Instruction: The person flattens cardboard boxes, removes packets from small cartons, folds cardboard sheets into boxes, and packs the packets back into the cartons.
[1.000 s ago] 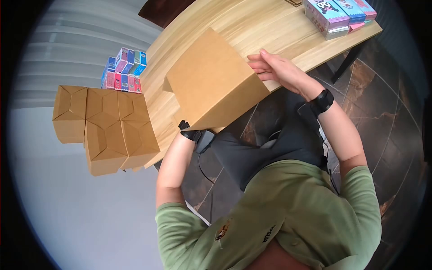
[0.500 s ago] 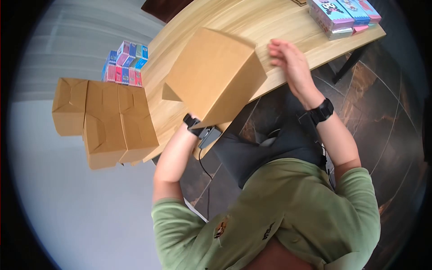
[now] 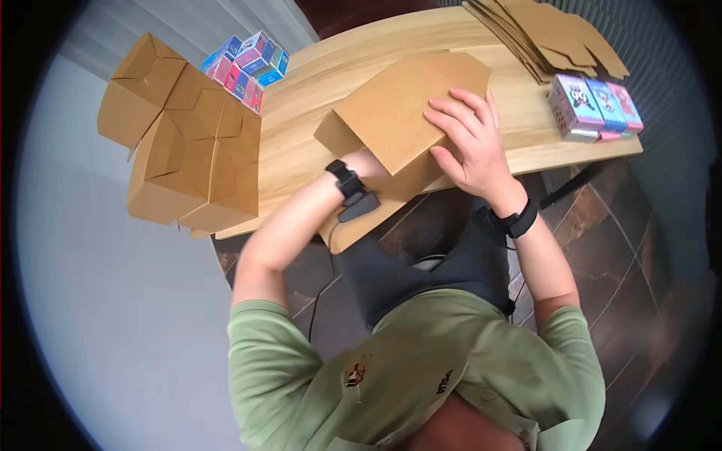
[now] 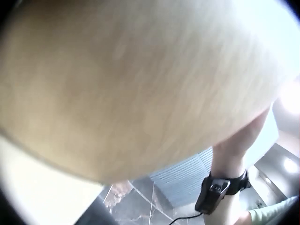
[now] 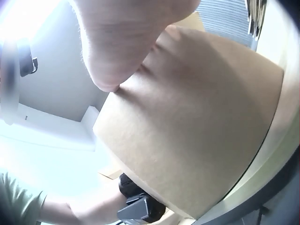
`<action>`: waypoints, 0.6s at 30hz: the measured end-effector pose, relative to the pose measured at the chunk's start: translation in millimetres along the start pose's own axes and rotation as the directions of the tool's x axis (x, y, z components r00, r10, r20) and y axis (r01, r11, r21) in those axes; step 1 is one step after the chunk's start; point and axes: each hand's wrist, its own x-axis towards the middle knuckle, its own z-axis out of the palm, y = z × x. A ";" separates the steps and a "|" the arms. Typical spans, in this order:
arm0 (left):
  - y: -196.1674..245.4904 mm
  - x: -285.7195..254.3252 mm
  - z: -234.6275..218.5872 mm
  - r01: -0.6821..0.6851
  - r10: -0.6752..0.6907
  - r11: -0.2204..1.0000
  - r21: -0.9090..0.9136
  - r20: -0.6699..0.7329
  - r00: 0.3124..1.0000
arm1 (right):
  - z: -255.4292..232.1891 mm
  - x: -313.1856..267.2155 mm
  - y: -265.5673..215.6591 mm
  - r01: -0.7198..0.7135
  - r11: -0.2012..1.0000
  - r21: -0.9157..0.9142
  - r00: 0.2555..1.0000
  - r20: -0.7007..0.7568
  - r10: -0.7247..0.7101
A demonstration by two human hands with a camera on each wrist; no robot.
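A brown cardboard box (image 3: 398,105) is tilted over the near part of the table, with flaps standing out at its left and lower sides. My left hand (image 3: 366,163) reaches in among the flaps, its fingers hidden by the cardboard. On the box's right part rests my right hand (image 3: 474,146), fingers spread and slightly bent. The right wrist view shows that hand (image 5: 131,37) against the box's broad side (image 5: 197,112). In the left wrist view a blurred tan surface fills most of the picture, with my right hand (image 4: 241,140) beyond it.
Several open cardboard boxes (image 3: 177,180) stand together at the table's left end. Behind them are small colourful boxes (image 3: 252,56). More colourful boxes (image 3: 594,105) sit at the right end, near flat folded cardboard (image 3: 549,34). The wooden table (image 3: 301,128) has its near edge beside my legs.
My right hand has come from the box's right side onto its surface. The box has turned, and its lower flap shows more. The head view has shifted, showing the folded cardboard at the back right.
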 end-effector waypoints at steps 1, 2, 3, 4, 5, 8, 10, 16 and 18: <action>-4.7 -2.3 -7.8 -0.004 0.006 0.998 -0.059 0.042 0.999 | -2.0 1.3 -0.6 0.004 1.000 0.003 1.000 0.017 -0.004; -9.1 -5.7 -15.2 0.011 0.005 0.988 -0.151 0.105 0.994 | -2.8 2.1 -0.6 0.001 1.000 0.007 1.000 0.029 -0.001; -17.0 -5.0 -22.8 0.100 -0.030 0.947 -0.304 0.228 0.973 | -2.7 1.7 -0.1 -0.009 1.000 0.011 0.999 0.037 0.008; -25.0 -4.2 -30.4 0.218 -0.064 0.879 -0.424 0.347 0.936 | -2.8 1.7 0.0 -0.010 1.000 0.014 1.000 0.028 0.010; -23.6 -2.3 -41.2 0.342 -0.068 0.778 -0.527 0.471 0.880 | -3.2 1.3 -1.0 -0.014 1.000 0.020 1.000 0.026 0.013; -21.2 -0.7 -14.8 0.037 0.011 0.941 -0.335 0.139 0.990 | -1.5 -1.4 -5.7 -0.024 0.999 0.027 1.000 0.017 0.024; -21.5 -3.4 20.8 -0.097 0.084 0.990 -0.107 -0.120 0.989 | -2.5 -2.5 -10.2 -0.024 0.999 0.021 0.999 0.034 0.024; -12.6 13.5 72.6 0.228 -0.245 0.887 -0.401 0.009 0.970 | -4.9 -22.2 -9.1 -0.087 0.996 -0.023 0.996 -0.023 0.086; -17.8 18.4 81.2 0.321 -0.329 0.803 -0.503 0.074 0.941 | -3.9 -29.4 -3.1 -0.104 0.995 0.005 0.992 -0.074 0.104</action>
